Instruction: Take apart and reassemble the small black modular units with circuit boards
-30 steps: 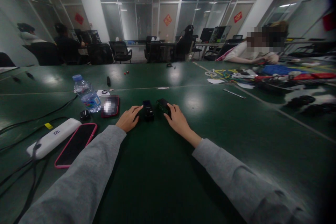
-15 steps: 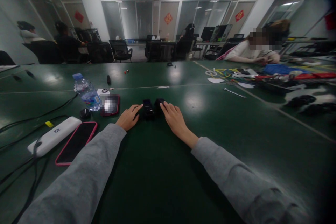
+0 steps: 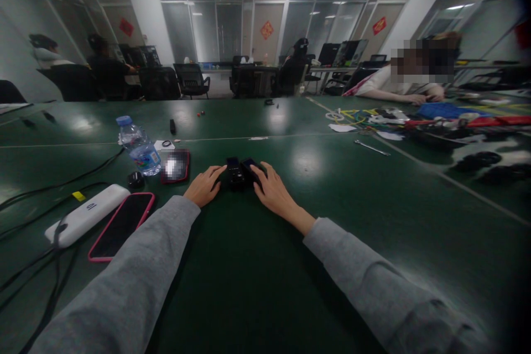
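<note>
A small black device with a glossy screen and small buttons [image 3: 235,170] lies on the green table. My left hand [image 3: 203,186] rests on its left; the forefinger reaches the device's edge, and the fingers are apart. A second small black device [image 3: 250,168] leans at an angle against or close beside the first. My right hand [image 3: 272,189] has it between thumb and fingers, which cover its right side. Whether the two devices touch is hard to tell.
To the left are a pink-cased phone [image 3: 121,227], a white power bank [image 3: 87,215] with cables, a water bottle [image 3: 141,149] and another phone [image 3: 176,166]. A wrench [image 3: 372,147] and tangled cables [image 3: 352,116] lie right. A person [image 3: 398,80] leans on the far right.
The right-hand device has turned so its flat dark face shows, with its top tilted left towards the other device. My right hand has shifted slightly with it; my left hand has barely moved.
</note>
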{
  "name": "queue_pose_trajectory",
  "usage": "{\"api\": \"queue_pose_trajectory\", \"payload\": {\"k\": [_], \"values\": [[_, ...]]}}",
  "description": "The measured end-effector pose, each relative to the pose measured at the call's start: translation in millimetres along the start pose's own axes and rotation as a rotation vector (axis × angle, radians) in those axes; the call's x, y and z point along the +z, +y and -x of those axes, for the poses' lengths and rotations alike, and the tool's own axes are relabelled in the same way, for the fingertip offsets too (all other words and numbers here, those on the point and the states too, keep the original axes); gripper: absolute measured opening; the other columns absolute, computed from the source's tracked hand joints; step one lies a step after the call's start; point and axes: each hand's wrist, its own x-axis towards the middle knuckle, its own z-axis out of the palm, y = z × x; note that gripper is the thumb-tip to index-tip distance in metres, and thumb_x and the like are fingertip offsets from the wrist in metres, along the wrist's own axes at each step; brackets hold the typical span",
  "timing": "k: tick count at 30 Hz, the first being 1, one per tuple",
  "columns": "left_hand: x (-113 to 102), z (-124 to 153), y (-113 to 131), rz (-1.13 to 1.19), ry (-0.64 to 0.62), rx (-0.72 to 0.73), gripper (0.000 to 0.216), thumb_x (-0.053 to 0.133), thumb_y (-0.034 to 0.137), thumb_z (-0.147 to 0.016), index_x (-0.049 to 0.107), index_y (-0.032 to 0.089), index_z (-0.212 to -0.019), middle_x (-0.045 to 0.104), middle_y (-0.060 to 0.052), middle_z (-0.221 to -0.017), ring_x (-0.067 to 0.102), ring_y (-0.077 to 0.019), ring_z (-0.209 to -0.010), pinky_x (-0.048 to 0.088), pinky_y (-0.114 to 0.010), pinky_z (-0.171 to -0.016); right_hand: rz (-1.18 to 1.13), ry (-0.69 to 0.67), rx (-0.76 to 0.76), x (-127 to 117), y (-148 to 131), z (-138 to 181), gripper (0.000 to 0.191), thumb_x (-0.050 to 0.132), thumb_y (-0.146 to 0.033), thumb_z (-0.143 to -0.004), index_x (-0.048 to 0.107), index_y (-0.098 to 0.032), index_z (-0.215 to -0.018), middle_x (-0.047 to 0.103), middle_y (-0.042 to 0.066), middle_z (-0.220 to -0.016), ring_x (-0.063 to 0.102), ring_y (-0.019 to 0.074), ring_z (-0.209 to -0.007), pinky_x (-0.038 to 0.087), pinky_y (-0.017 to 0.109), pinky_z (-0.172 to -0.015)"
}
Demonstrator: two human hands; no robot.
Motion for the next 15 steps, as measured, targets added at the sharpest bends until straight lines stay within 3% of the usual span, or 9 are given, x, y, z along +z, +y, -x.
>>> {"api": "queue_pose_trajectory", "payload": {"k": [3,9,12,15], "values": [[-1,0,1,-0.006,-0.002,0.004,0.061,0.047,0.019,-0.087,0.026,0.026,-0.144,0.045,-0.01,-0.133,0.055,-0.0236,-0.112,0.049,-0.04,-0.089,-0.044,-0.026,0.106,5,5,-2,0.049,0.039,-0.029,-0.097,0.028,-0.023,-0.145,0.036,0.016,-0.136,0.051,0.0294,-0.114,0.053,0.044,-0.085],[0,0,0,-0.008,0.005,0.003,0.062,0.048,0.018,-0.087,0.026,0.027,-0.144,0.045,-0.01,-0.133,0.057,-0.023,-0.108,0.049,-0.039,-0.086,0.029,-0.005,0.2,10,13,-5,0.051,0.042,-0.035,-0.097,0.029,-0.026,-0.145,0.042,0.017,-0.126,0.058,0.0303,-0.098,0.057,0.042,-0.069],[0,0,0,-0.004,0.007,0.006,0.06,0.047,0.019,-0.088,0.027,0.027,-0.144,0.045,-0.01,-0.133,0.056,-0.0231,-0.109,0.049,-0.039,-0.088,-0.001,0.012,0.216,6,13,-3,0.05,0.042,-0.034,-0.097,0.031,-0.026,-0.145,0.045,0.016,-0.122,0.059,0.0281,-0.092,0.056,0.04,-0.067],[-2,0,0,-0.005,-0.001,0.012,0.06,0.047,0.019,-0.088,0.026,0.026,-0.144,0.045,-0.01,-0.134,0.055,-0.0238,-0.112,0.049,-0.04,-0.089,-0.063,0.119,0.217,-7,9,1,0.048,0.04,-0.032,-0.097,0.032,-0.026,-0.144,0.043,0.014,-0.125,0.057,0.0268,-0.096,0.056,0.04,-0.073]]}}
